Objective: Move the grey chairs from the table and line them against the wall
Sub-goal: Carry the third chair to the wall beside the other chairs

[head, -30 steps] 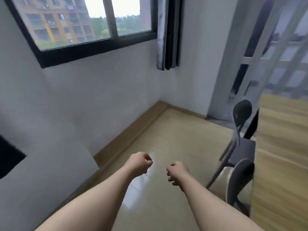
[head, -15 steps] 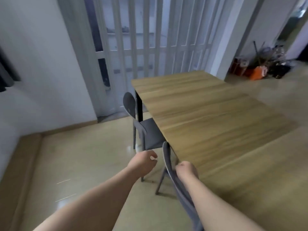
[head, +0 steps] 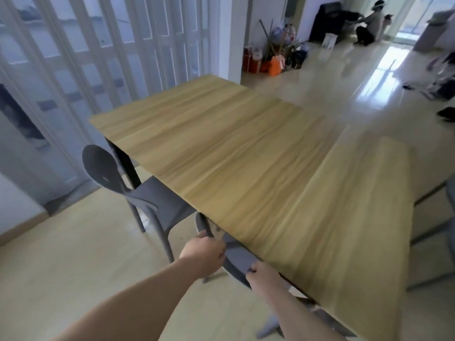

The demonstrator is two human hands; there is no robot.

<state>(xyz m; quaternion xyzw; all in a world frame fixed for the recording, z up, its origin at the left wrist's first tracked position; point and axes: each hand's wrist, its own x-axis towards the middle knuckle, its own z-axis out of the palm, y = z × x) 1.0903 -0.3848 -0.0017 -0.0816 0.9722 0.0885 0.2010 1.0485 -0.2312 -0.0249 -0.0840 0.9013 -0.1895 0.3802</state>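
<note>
I am clamping both hands on the rounded backrest of the nearest grey chair (head: 237, 254): my left hand (head: 203, 252) is wrapping its upper edge, my right hand (head: 262, 274) is pinching its lower edge, where half a second ago both were only arriving beside it. The chair is sitting tucked against the wooden table (head: 246, 163) just right of my hands, smooth matte plastic against pale streaked grain. Beyond my left hand a second grey chair (head: 138, 190), oval-backed, is standing pushed under the same table. Farther off, white folding doors (head: 103, 52) are closing the room.
</note>
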